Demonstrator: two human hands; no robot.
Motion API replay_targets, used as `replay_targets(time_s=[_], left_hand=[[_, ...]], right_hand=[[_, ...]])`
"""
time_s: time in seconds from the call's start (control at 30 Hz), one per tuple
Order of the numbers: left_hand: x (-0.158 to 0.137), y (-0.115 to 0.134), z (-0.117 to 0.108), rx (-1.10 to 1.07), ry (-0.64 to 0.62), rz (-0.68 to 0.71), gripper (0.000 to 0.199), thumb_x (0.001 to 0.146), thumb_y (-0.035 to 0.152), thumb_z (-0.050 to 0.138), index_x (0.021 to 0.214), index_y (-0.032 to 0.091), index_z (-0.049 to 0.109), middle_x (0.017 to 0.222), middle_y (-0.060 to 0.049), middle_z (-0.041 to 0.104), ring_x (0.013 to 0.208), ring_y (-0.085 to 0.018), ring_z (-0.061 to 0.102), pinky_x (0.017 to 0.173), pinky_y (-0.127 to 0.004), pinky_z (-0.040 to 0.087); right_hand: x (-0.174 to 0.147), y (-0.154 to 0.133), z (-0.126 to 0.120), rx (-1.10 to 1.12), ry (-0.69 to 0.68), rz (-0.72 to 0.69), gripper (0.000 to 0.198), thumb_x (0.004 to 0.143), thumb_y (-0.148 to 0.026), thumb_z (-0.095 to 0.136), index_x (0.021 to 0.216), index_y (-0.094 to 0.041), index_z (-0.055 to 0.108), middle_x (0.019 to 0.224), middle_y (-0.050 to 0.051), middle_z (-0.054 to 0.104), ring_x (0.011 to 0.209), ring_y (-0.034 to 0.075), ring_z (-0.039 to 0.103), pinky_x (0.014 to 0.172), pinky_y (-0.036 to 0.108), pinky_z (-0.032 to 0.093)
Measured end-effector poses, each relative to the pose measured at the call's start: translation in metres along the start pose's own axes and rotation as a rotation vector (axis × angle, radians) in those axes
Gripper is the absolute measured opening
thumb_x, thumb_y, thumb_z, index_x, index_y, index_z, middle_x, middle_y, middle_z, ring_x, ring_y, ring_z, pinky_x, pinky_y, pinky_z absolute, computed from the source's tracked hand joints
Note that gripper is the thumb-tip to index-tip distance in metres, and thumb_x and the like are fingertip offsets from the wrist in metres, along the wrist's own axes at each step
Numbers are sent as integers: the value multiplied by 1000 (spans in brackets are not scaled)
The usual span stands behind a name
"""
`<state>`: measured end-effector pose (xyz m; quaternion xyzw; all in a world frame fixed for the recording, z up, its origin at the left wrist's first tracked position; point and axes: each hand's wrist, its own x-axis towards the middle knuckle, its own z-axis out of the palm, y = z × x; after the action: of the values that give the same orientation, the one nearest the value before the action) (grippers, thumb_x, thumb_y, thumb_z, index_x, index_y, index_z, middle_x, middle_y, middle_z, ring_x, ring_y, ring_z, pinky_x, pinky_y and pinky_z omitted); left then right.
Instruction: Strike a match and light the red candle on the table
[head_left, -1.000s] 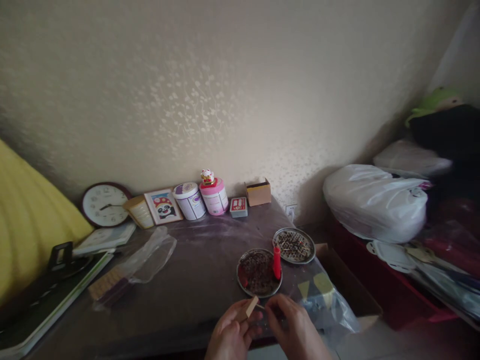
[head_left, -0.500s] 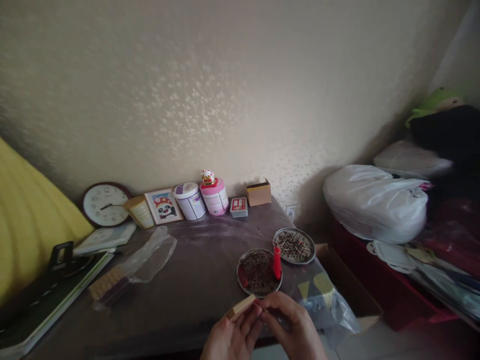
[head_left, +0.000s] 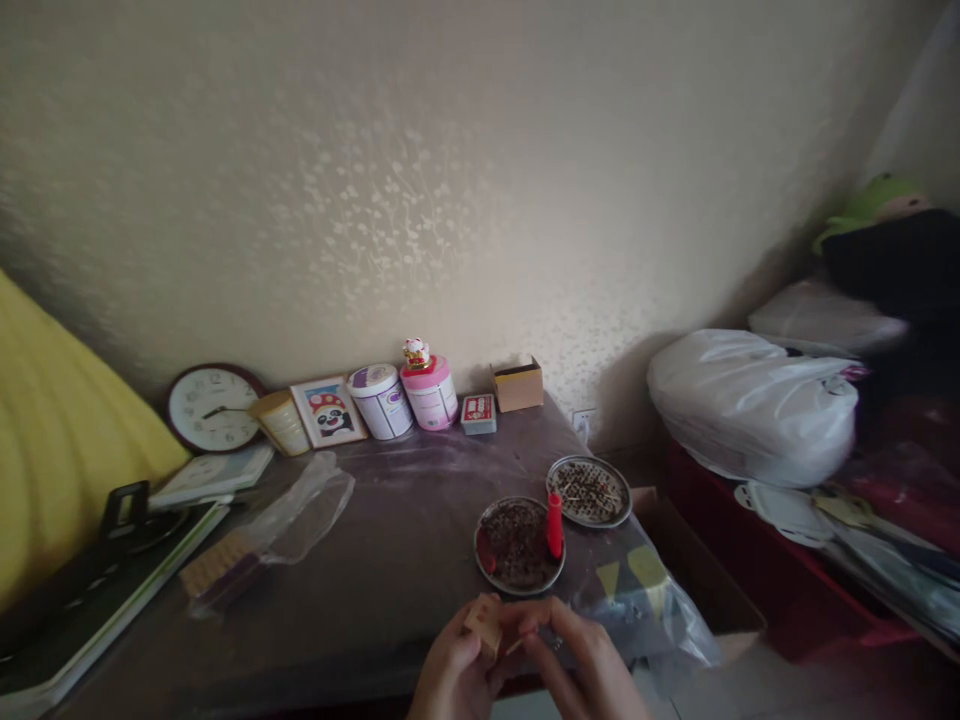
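While both hands sit low at the near edge of the bench (head_left: 390,560), the left hand (head_left: 457,675) has its grip closed around a small tan box (head_left: 484,620), which looks like a matchbox, held up between the fingers and thumb. The right hand (head_left: 581,670) is just beside it, with its fingertips pinched on a thin little stick (head_left: 516,645) that points at the box; the stick is too small to see well. The two hands are touching or almost touching. Just behind them on the bench is a round metal plate (head_left: 517,548) full of dark burnt bits, with a red candle (head_left: 554,525) standing up at its right side. A second round metal plate (head_left: 589,491) lies a bit farther back and to the right. A clear plastic bag (head_left: 645,600) lies at the right end of the bench. Far back by the wall stand a clock (head_left: 212,408), a small picture (head_left: 328,411), a white tub (head_left: 379,401), a pink tub (head_left: 430,392) with a tiny cat toy (head_left: 415,352) on top, a red pack (head_left: 478,413) and a brown cardboard box (head_left: 517,385). Another clear bag (head_left: 296,510) lies on the left part of the bench. A big white sack (head_left: 750,405) sits off to the right.
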<state>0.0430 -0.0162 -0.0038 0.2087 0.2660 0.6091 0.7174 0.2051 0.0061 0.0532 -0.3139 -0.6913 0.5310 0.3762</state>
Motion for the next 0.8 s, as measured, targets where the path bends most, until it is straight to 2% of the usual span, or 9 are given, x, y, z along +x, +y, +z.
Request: replay_targets(time_s=[0.1,0.17,0.27,0.33,0.43,0.57,0.7,0.8], left_hand=[[3,-1,-3,46,155,-5,38,62,37,81,96,21,76,99,-9,75,93,-26,68,83,-37,48],[7,-4,-11,82,199,15,42,58,36,83,97,22,76,92,-8,75,84,-24,67,76,-35,49],[13,-9,-22,211,139,45,44,56,36,83,96,20,77,76,-5,72,71,-20,63,67,-31,46],[13,-11,-25,344,128,32,42,59,36,81,97,19,76,73,-4,70,69,-20,61,67,-32,45],[9,-11,-19,482,105,-13,39,63,41,76,94,17,77,72,-6,69,69,-23,60,68,-36,46],[6,-8,-7,404,94,-28,44,59,48,79,89,17,76,76,-9,70,70,-25,61,68,-38,47],[10,-11,-10,250,142,-66,53,55,55,81,91,16,74,82,-11,72,71,-24,63,64,-36,47],[15,-14,-17,234,198,-101,57,44,56,86,83,17,75,76,-10,71,70,-25,64,62,-37,47]], right_hand=[[1,1,1,-51,-38,-16,12,92,-25,51,88,-24,62,86,4,74,81,20,72,75,26,57],[2,1,-1,-81,-41,-46,11,91,-22,53,86,-25,63,85,3,73,81,20,72,76,27,57],[0,0,-6,-150,23,-90,12,90,-21,52,82,-23,61,103,7,67,89,19,69,82,28,55],[-1,-1,-8,-176,27,-79,14,90,-20,52,81,-22,62,119,10,62,95,19,68,83,27,54],[-2,-2,-7,-153,-38,-64,12,89,-19,54,83,-21,64,119,10,65,89,18,70,79,26,55],[0,-4,-4,-88,-49,-73,13,89,-18,53,82,-21,64,104,8,71,89,20,70,80,29,56],[2,-7,-6,-92,10,-81,14,90,-21,53,81,-21,63,110,9,70,93,22,69,85,32,55],[0,-7,-7,-102,21,-84,14,91,-22,53,80,-21,62,111,9,70,91,20,70,86,30,54]])
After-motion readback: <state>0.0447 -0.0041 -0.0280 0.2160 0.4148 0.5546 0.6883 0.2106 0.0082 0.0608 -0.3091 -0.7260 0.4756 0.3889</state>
